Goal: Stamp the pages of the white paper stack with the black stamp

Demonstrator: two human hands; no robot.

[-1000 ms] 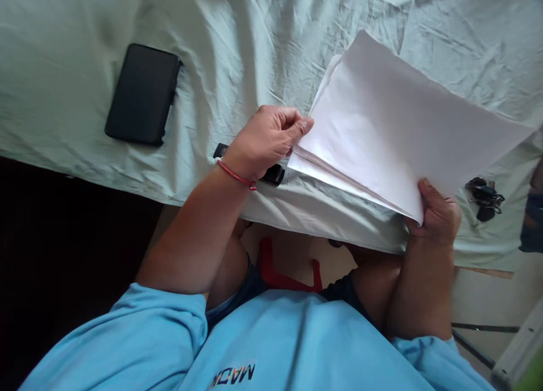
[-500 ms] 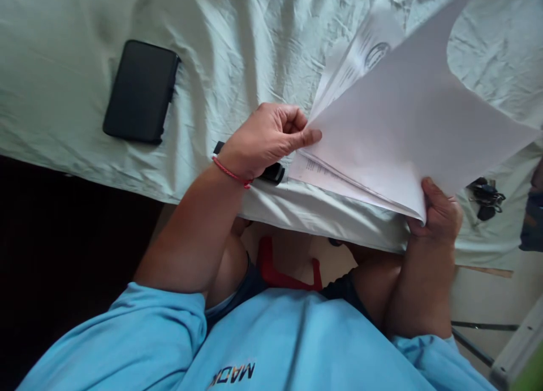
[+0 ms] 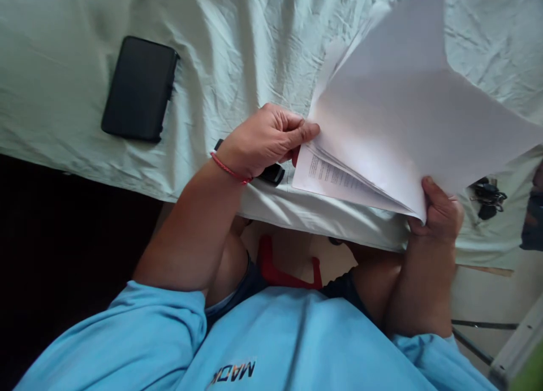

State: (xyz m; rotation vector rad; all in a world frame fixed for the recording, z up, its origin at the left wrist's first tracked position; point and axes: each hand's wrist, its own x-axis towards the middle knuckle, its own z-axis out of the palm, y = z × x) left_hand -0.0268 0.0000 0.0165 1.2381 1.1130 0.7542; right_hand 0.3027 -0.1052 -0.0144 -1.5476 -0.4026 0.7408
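Sheaf of papers [image 3: 394, 125]: it is being held in the air above the near edge of the cloth-covered worktop [image 3: 254, 46], its leaves fanning apart, the upper ones lifting up and away while the lowest one is showing rows of small print.
Right hand [image 3: 441, 215]: its grip is closing on the sheaf's near right corner, thumb on top, fingers hidden beneath the paper.
Left hand [image 3: 265, 139]: it is curling at the sheaf's left edge, with thumb and forefinger pinching a few of the leaves; a red cord is circling the wrist.
Progress: judging by the spread, the leafing is somewhere in the middle; several sheets are standing raised, several are lying below, and none is lying apart on the worktop.
Black case [image 3: 139, 88]: it is lying flat on the cloth, well apart to the left of the hands.
Small black object [image 3: 271, 173]: it is peeking out just under the left hand at the worktop's edge, mostly covered, so I cannot tell what it is.
Bunch of keys [image 3: 486, 197]: it is resting on the cloth just right of the right hand.
Hard to make out: the print is too small to read; the sheaf's top right part is running out of the picture; how many leaves there are cannot be counted; a dark thing at the far right edge is cut off.
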